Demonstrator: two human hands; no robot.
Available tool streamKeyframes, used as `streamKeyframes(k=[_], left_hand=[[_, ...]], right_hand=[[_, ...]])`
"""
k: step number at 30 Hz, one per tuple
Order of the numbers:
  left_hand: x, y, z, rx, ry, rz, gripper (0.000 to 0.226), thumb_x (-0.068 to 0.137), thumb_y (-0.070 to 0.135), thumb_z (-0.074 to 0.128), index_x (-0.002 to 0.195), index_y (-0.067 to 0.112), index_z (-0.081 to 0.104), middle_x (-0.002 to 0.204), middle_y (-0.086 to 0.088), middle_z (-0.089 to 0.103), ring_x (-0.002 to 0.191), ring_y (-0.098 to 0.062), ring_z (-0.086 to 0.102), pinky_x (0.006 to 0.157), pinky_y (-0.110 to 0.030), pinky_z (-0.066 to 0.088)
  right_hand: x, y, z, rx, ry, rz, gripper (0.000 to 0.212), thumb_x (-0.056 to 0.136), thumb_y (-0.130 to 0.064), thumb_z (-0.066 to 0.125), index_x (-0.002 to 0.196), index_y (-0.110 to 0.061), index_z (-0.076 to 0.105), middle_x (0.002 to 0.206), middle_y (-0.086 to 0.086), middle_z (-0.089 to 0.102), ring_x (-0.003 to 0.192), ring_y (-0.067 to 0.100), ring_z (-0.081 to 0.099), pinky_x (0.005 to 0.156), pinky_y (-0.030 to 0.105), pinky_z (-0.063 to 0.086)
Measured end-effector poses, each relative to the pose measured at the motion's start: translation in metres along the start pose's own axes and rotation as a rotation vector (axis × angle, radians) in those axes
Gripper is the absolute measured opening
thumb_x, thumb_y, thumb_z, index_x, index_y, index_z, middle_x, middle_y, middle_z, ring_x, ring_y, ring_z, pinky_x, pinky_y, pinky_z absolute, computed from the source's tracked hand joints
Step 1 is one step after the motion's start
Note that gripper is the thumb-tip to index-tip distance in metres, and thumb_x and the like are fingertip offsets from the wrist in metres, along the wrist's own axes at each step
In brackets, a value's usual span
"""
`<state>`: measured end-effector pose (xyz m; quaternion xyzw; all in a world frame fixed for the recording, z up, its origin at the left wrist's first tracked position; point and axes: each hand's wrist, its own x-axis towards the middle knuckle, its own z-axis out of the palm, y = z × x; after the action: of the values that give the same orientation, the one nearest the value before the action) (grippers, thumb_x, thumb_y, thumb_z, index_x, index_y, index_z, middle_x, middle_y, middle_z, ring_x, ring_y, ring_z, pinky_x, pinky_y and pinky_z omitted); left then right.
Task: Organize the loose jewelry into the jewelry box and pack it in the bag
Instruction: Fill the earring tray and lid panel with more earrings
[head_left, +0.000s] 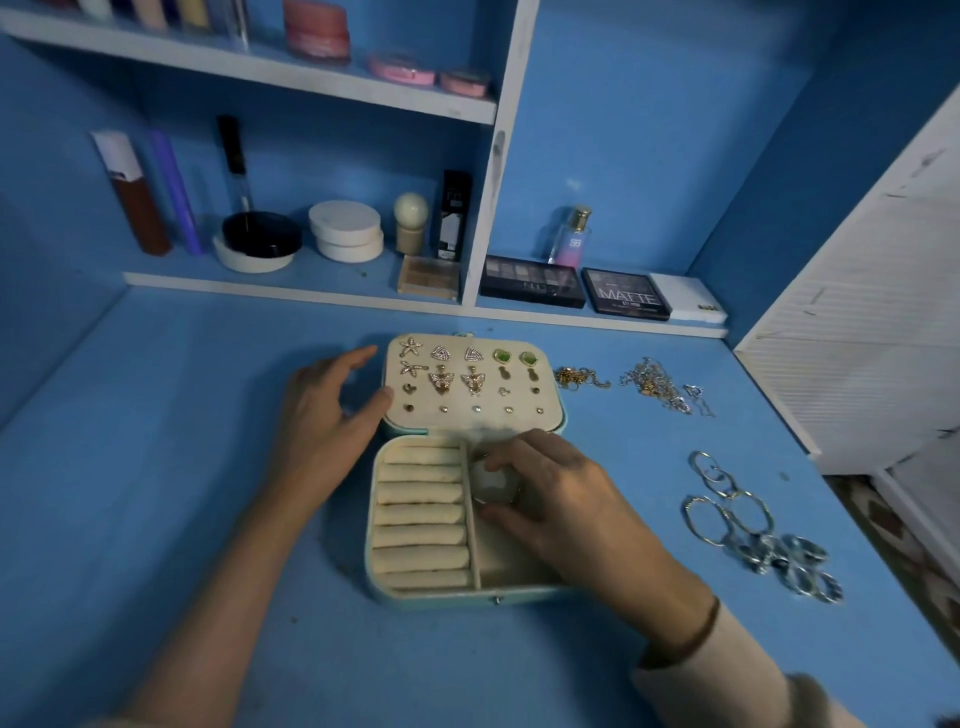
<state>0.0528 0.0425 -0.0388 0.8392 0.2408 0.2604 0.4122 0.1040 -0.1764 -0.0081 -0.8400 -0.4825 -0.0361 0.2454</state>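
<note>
With your open left hand (322, 415) bracing the cream-lined teal jewelry box (441, 597), seat the pale faceted trinket (493, 483) your right hand (563, 501) pinches flat inside.

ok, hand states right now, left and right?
Left hand: open, thumb at the jewelry box lid edge.
Right hand: holding a pale faceted object over the box's right compartment.

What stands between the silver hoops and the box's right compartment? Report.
The right hand covers that compartment of the jewelry box, gripping a pale object; from the hoops, only bare table lies between.
</note>
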Motion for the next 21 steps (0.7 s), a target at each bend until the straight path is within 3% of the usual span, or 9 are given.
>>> streamKeyframes(k=[8, 15, 18, 21], left_hand=[[0.002, -0.003, 0.000, -0.001, -0.002, 0.010, 0.046, 0.086, 0.021, 0.066, 0.131, 0.023, 0.054, 0.128, -0.004, 0.056, 0.125, -0.019, 0.042, 0.092, -0.023, 0.030], [0.000, -0.001, -0.001, 0.010, 0.002, 0.019, 0.046, 0.087, 0.020, 0.065, 0.131, 0.022, 0.054, 0.129, -0.003, 0.055, 0.126, -0.019, 0.041, 0.093, -0.023, 0.030], [0.000, 0.000, -0.001, 0.002, 0.003, 0.015, 0.046, 0.087, 0.019, 0.065, 0.131, 0.021, 0.055, 0.130, -0.003, 0.054, 0.127, -0.020, 0.040, 0.098, -0.029, 0.032], [0.002, -0.002, -0.001, -0.014, -0.006, 0.011, 0.047, 0.085, 0.022, 0.068, 0.130, 0.020, 0.056, 0.131, -0.008, 0.055, 0.126, -0.023, 0.044, 0.102, -0.036, 0.034]], right_hand=[[-0.001, 0.002, -0.001, 0.075, 0.023, 0.010, 0.024, 0.074, -0.026, 0.071, 0.088, -0.017, 0.054, 0.097, -0.003, 0.051, 0.074, 0.020, 0.054, 0.068, 0.026, 0.042], [-0.002, 0.010, -0.020, 0.087, 0.068, 0.026, 0.023, 0.077, -0.033, 0.070, 0.092, -0.020, 0.060, 0.097, -0.008, 0.052, 0.079, 0.007, 0.052, 0.069, 0.023, 0.046], [-0.004, 0.032, -0.045, 0.005, 0.142, 0.115, 0.019, 0.079, -0.029, 0.071, 0.094, -0.018, 0.064, 0.093, -0.006, 0.055, 0.080, 0.008, 0.051, 0.066, 0.023, 0.044], [-0.008, 0.067, -0.077, -0.073, 0.058, 0.291, 0.021, 0.078, -0.023, 0.075, 0.097, -0.019, 0.065, 0.092, -0.004, 0.056, 0.081, 0.013, 0.053, 0.067, 0.016, 0.037]])
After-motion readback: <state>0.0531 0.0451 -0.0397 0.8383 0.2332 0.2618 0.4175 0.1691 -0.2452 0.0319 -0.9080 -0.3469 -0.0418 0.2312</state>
